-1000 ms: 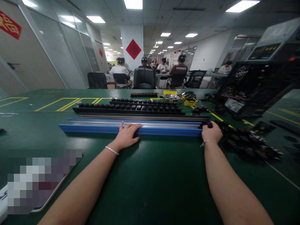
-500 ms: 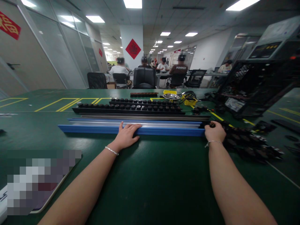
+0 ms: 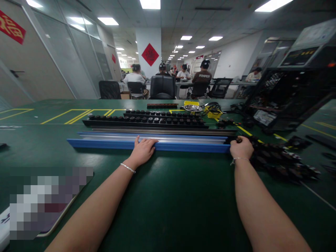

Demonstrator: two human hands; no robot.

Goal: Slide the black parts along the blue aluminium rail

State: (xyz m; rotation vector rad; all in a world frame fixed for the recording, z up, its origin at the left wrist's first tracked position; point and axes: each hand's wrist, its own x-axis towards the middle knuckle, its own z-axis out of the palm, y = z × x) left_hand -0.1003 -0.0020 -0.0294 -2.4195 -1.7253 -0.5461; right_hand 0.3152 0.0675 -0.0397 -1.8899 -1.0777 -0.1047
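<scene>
A long blue channel-shaped rail (image 3: 189,146) with a pale, shiny inside lies across the green table. My left hand (image 3: 142,151) is over its near wall, fingers hooked over the top edge and thumb against the near side. At the rail's right end, my right hand (image 3: 240,148) is closed in a pinch. A small dark round part (image 3: 238,139) shows at its fingertips; its exact kind is hard to make out. Right of this hand lies a heap of dark parts (image 3: 283,161). Just behind the blue rail is a dark grey rail (image 3: 162,131).
Black strips with rows of round dark parts (image 3: 147,120) lie farther back. Beyond them are a metal dish (image 3: 193,108) and a yellow bin (image 3: 214,113) with black cables. An open black computer case (image 3: 283,94) stands right. A blurred-out flat object (image 3: 52,206) lies near left.
My left thumb has drawn in toward the fingers, against the rail. The right hand stays at the rail's end with the dark part. The whole view has shifted slightly.
</scene>
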